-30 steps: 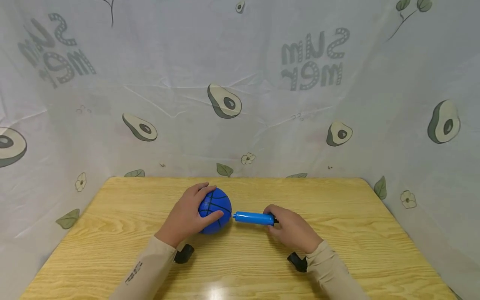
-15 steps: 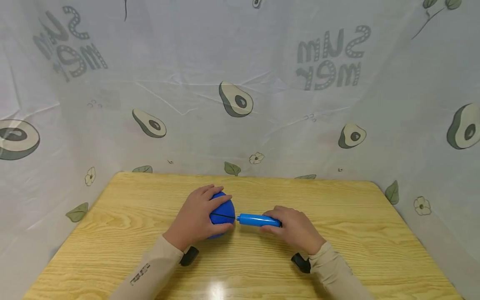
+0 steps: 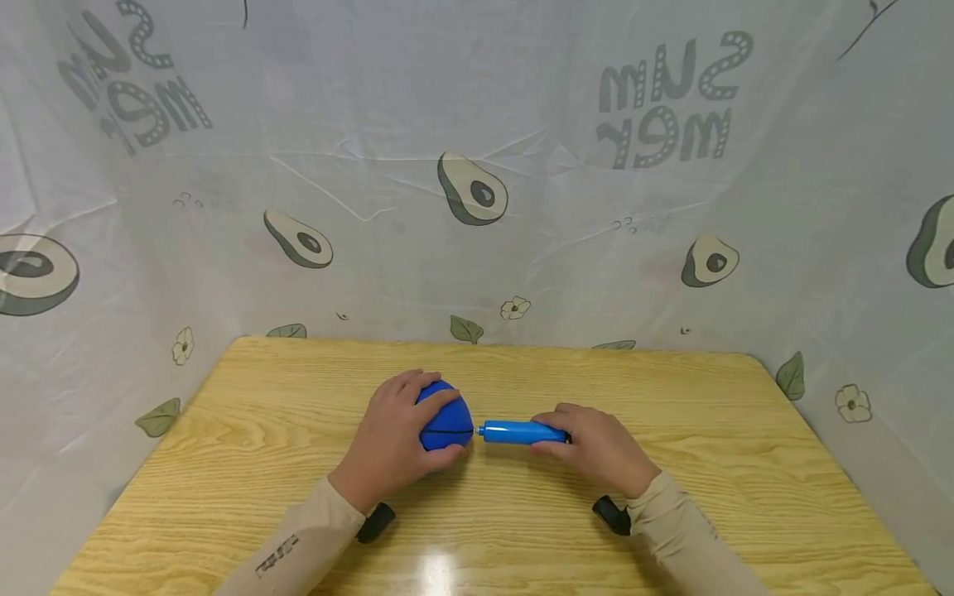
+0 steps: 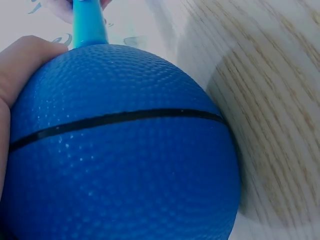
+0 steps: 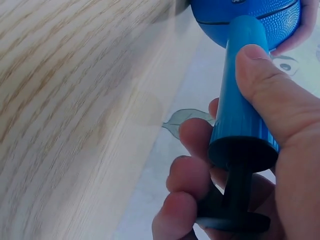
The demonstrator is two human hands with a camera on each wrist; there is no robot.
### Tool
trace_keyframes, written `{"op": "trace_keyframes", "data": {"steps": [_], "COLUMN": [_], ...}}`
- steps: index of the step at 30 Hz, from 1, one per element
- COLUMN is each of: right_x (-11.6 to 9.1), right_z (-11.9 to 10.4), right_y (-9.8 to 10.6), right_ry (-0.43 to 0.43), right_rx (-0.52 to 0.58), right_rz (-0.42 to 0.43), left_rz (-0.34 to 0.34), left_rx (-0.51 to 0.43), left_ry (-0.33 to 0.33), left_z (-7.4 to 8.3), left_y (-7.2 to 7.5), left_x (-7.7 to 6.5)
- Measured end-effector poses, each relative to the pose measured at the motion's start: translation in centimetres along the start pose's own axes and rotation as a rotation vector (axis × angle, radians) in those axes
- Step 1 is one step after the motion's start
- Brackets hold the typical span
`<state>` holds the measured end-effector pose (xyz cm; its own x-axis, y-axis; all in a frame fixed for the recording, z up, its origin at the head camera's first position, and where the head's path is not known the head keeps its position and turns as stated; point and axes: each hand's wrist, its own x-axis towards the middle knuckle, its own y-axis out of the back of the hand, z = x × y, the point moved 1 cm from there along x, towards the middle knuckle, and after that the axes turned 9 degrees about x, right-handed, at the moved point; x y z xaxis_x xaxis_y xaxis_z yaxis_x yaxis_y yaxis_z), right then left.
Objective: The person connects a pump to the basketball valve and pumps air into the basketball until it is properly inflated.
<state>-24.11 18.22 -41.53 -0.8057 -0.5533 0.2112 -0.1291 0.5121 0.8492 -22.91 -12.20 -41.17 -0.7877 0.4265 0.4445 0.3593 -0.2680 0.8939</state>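
In the head view my left hand [image 3: 391, 439] grips a small blue toy basketball [image 3: 445, 420] from the left and above. Its thumb lies along the near side and the fingers wrap over the far side. My right hand [image 3: 599, 447] holds a bright blue hand pump [image 3: 514, 432] level, the thin tip pointing left, right at the ball's side. A black seam on the ball runs to that spot. The right wrist view shows thumb and fingers around the pump's barrel [image 5: 245, 95], with the black plunger handle [image 5: 235, 220] partly pulled out among the lower fingers.
A light wood-grain table [image 3: 477, 513] lies under both hands. Behind it and at both sides hangs a pale curtain [image 3: 373, 182] printed with avocados, leaves and lettering. A black wrist mount [image 3: 375, 523] sits at the left cuff and another black mount [image 3: 613, 515] at the right.
The ball has turned in my left hand, so one seam now faces the pump tip. The left fingers spread further over it. My right fingers have shifted forward on the pump.
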Motion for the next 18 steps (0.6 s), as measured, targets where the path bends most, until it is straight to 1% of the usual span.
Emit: {"op": "trace_keyframes", "data": {"steps": [3, 9, 18], "right_x": [-0.11, -0.30, -0.53], "right_z": [0.09, 0.28, 0.31], "right_y": [0.07, 0.39, 0.61], "right_ry": [0.002, -0.035, -0.040], "right_rx": [0.015, 0.053, 0.088], "right_rz": [-0.002, -0.036, -0.057], "left_rz": [-0.007, 0.001, -0.008], "left_rx": [-0.003, -0.016, -0.035], "left_ry": [0.009, 0.003, 0.024], "left_z": [-0.07, -0.10, -0.16], "left_y": [-0.01, 0.12, 0.12], "left_x": [-0.07, 0.05, -0.26]}}
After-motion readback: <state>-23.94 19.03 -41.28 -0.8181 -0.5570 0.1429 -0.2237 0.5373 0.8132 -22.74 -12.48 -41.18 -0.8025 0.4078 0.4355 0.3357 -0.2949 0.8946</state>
